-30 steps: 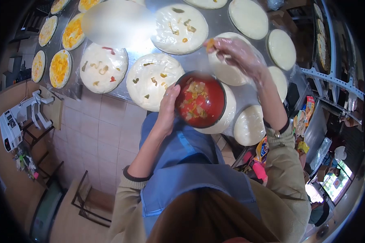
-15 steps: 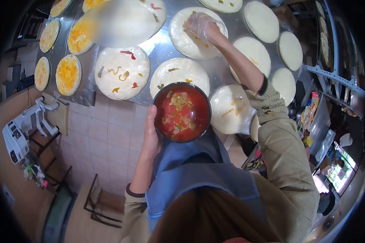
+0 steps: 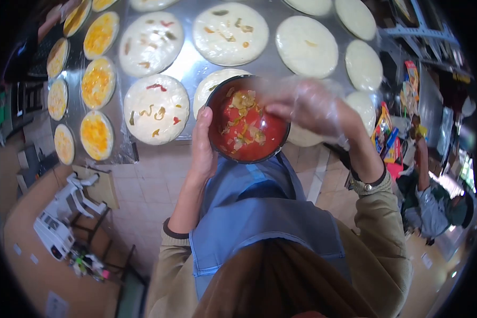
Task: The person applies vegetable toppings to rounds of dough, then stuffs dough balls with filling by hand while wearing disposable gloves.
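My left hand (image 3: 201, 151) holds a bowl (image 3: 267, 144), dark outside and red inside, gripping its left side with the thumb up at the rim. Pale and yellowish vegetable strips (image 3: 244, 100) lie in the bowl. My right hand (image 3: 318, 108), in a clear plastic glove, is over the bowl's right rim, its fingers smeared by motion. Just beyond the bowl, a round of white dough (image 3: 204, 90) is partly hidden by it. Farther up, another dough round (image 3: 230, 47) carries several green and orange pepper pieces. To its right, a dough round (image 3: 306, 45) has one yellowish strip.
A metal table (image 3: 188, 58) bears several more dough rounds. On its left are rounds with orange-yellow topping (image 3: 96, 135). White equipment (image 3: 55, 230) stands at lower left. A person (image 3: 434, 209) is at far right, near colourful packets (image 3: 384, 130). Another person's arm (image 3: 53, 16) shows at upper left.
My right hand has come back from a far dough round to the bowl. That round now shows pepper pieces uncovered. My left hand keeps the bowl; the view has shifted.
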Available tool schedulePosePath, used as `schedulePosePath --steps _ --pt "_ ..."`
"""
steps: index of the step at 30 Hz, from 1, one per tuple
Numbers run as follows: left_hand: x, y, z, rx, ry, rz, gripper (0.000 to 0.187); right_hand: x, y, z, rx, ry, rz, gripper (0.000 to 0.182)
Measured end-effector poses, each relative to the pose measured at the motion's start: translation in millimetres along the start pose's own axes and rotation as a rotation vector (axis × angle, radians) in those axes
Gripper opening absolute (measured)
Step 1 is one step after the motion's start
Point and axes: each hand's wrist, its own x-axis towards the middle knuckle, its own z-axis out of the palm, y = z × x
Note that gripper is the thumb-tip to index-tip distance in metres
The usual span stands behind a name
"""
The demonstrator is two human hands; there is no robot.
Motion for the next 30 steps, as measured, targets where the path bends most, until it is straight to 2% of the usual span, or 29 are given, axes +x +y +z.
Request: schedulePosePath --steps 2,3,7,10,13,16,18,19,22,23,24,26,28,30 --pt "3.9 -1.3 10.7 0.083 -0.053 0.012 0.055 -26.8 1.4 17.9 -0.170 0.048 -0.034 0.014" --pt "6.1 -4.0 14.7 0.140 -0.066 0.013 0.055 -34.3 -8.5 18.1 -0.286 -0.048 0.045 0.008" --pt "2.9 -3.8 48.5 0.271 -0.130 0.036 0.057 -69.8 1.6 44.2 -0.235 0.284 -0.159 0.010" --pt "6.1 -19.2 62.4 0.394 -0.146 0.102 0.059 -92.5 12.3 46.9 -0.165 0.289 -0.102 0.011" --pt "8.3 -33.4 73.8 0.454 -0.158 0.102 0.058 -110.0 27.8 50.6 -0.168 0.080 0.049 0.015" --pt "10.0 -58.2 90.1 0.406 -0.203 0.079 0.057 -125.1 37.1 53.2 -0.168 0.084 0.083 0.016" --pt "10.7 -79.7 95.9 0.266 -0.171 -0.054 0.057 -145.6 47.8 58.0 -0.120 0.280 0.015 0.016" --pt "3.5 -77.2 114.6 0.254 -0.205 -0.086 0.056 -156.4 41.3 41.6 -0.103 0.253 0.067 0.015" --pt "2.6 -100.5 139.1 0.334 -0.169 -0.088 0.064 -191.4 50.3 34.1 -0.092 0.516 0.075 0.012" --pt "3.3 -111.4 145.1 0.370 -0.173 -0.072 0.062 -207.7 56.4 21.5 -0.059 0.321 0.137 0.013" --pt "5.5 -122.0 151.9 0.411 -0.166 -0.050 0.061 -220.2 62.7 15.0 -0.049 0.304 0.180 0.014" --pt "2.8 -138.5 174.9 0.330 -0.152 -0.067 0.060 -244.9 86.9 14.3 -0.018 0.546 0.136 0.015" --pt "-8.9 -138.6 209.4 0.314 -0.220 -0.115 0.062 -266.5 92.6 1.9 0.062 0.572 0.170 0.015" --pt "-8.5 -152.2 221.5 0.304 -0.289 -0.121 0.063 -288.5 97.0 -9.5 -0.048 0.482 0.175 0.017"
